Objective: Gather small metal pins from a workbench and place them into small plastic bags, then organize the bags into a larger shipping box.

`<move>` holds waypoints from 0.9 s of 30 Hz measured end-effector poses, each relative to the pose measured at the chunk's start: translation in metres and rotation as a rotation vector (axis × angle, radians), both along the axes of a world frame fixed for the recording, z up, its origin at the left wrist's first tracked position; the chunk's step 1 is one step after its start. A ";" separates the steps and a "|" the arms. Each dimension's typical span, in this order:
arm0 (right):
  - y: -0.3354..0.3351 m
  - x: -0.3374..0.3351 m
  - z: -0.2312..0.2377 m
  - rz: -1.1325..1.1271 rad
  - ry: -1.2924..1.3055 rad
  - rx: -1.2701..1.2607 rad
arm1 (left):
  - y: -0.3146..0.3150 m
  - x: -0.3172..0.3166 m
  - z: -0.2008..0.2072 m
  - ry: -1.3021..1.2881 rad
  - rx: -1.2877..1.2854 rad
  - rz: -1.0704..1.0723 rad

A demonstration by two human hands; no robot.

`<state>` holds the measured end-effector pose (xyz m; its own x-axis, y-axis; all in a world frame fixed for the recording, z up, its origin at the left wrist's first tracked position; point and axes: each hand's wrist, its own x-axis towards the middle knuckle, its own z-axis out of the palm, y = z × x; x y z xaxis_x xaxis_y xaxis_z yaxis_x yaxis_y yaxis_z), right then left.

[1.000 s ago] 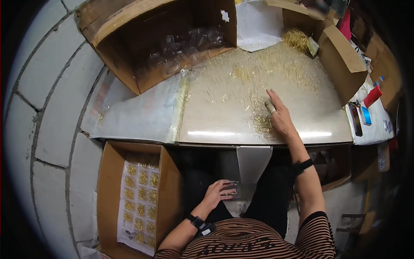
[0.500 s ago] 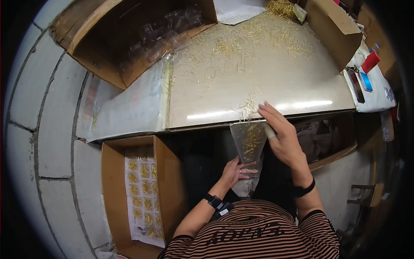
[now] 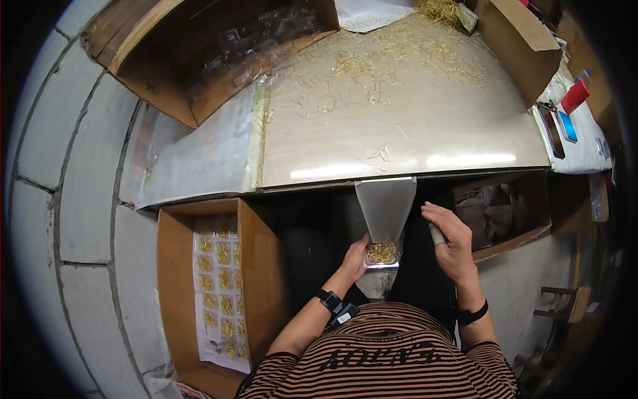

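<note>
A grey metal chute (image 3: 386,203) slopes down from the table's front edge toward my lap, wide at the top and narrow at the bottom. At its lower end my left hand (image 3: 357,257) is closed around the side of a small clear container (image 3: 383,265), with a heap of gold-coloured wire hooks (image 3: 381,252) in it. My right hand (image 3: 453,238) hovers to the right of the chute, touching nothing, its fingers stretched out and a pale wrap on the thumb. A few loose hooks (image 3: 382,154) lie on the tabletop just above the chute.
Many gold hooks (image 3: 355,64) are scattered over the table (image 3: 412,133). A carton (image 3: 193,110) of clear plastic boxes stands back left. Left of me, another carton (image 3: 256,266) holds rows of filled packs (image 3: 226,279). An under-table carton (image 3: 495,247) is at right.
Hooks that lay on the chute have slid down into the container at my left hand. My right hand has moved away from the chute's top, down and to the right.
</note>
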<state>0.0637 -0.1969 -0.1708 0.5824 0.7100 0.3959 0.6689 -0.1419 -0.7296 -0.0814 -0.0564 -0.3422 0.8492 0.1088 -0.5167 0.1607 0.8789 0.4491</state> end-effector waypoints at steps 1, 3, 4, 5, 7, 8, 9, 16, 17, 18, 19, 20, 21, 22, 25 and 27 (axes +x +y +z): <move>0.003 0.002 0.001 0.009 -0.020 0.011 | 0.002 0.000 -0.001 0.021 -0.023 -0.002; 0.012 0.009 0.007 0.012 -0.066 0.018 | 0.002 -0.001 0.001 0.025 -0.023 -0.035; 0.018 0.015 0.011 0.018 -0.109 0.021 | 0.004 -0.001 0.002 0.031 -0.025 -0.064; 0.027 0.022 0.016 0.024 -0.148 0.011 | 0.003 -0.002 -0.004 0.044 -0.002 -0.056; 0.049 0.037 0.026 0.074 -0.194 -0.045 | 0.003 -0.003 -0.022 0.039 -0.002 -0.094; 0.067 0.043 0.032 0.082 -0.211 -0.031 | 0.003 -0.008 -0.035 0.065 0.081 -0.094; 0.087 0.048 0.040 0.166 -0.268 -0.126 | 0.002 -0.009 -0.040 0.089 0.155 -0.101; 0.260 0.077 0.036 0.445 -0.475 -0.588 | 0.008 -0.007 -0.055 0.097 0.185 -0.155; 0.270 0.083 0.030 0.449 -0.541 -0.734 | 0.009 -0.002 -0.051 0.087 0.179 -0.162; 0.274 0.080 0.030 0.508 -0.638 -0.849 | 0.012 -0.005 -0.047 0.089 0.102 -0.116; 0.268 0.081 0.026 0.518 -0.642 -0.851 | 0.012 -0.007 -0.045 0.093 0.024 -0.071; 0.255 0.086 0.020 0.538 -0.596 -0.810 | 0.016 -0.010 -0.044 0.046 -0.041 -0.088; 0.239 0.090 0.016 0.563 -0.553 -0.773 | 0.017 -0.010 -0.039 0.041 -0.053 -0.078; 0.218 0.092 0.014 0.553 -0.496 -0.725 | 0.017 -0.009 -0.034 0.017 -0.047 -0.055; 0.160 0.091 0.022 0.500 -0.275 -0.584 | 0.017 -0.014 -0.032 0.014 0.035 -0.056; 0.125 0.097 0.023 0.426 -0.121 -0.494 | 0.012 -0.011 -0.044 0.079 0.324 -0.034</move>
